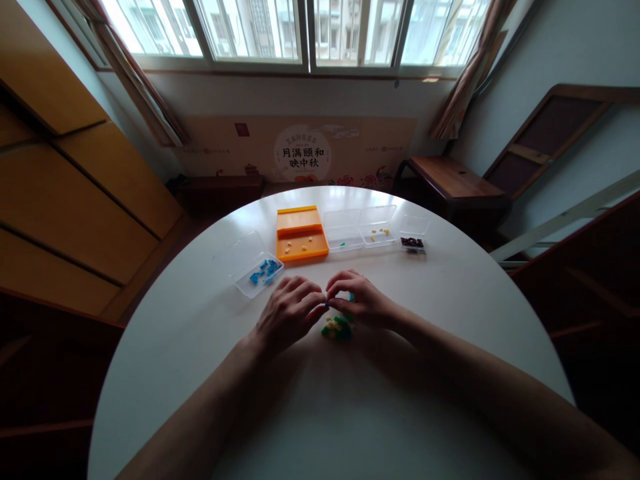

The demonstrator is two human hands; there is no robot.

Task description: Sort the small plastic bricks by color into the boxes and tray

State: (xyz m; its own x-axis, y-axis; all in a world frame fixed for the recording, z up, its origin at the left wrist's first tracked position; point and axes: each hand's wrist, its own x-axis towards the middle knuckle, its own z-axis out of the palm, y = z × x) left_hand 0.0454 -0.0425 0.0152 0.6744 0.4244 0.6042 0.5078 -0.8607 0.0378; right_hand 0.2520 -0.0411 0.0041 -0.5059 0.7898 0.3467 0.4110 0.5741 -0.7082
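Note:
My left hand [291, 308] and my right hand [361, 299] meet fingertip to fingertip above the table. Between them is a tiny blue block [327, 304], pinched by both; its exact shape is too small to make out. More blue shows under the curled fingers of my right hand. Just below the hands lies a small cluster of green and cream-yellow blocks [338, 328]. Left of my left hand stands an open clear box with blue blocks [266, 270] in it.
An orange case [302, 252] with a few cream pieces stands open beyond the hands. To its right are open clear boxes: one with a green piece [343, 244], one with yellow pieces [380, 233], one with dark pieces [413, 244]. The round white table [190, 373] has a curved edge.

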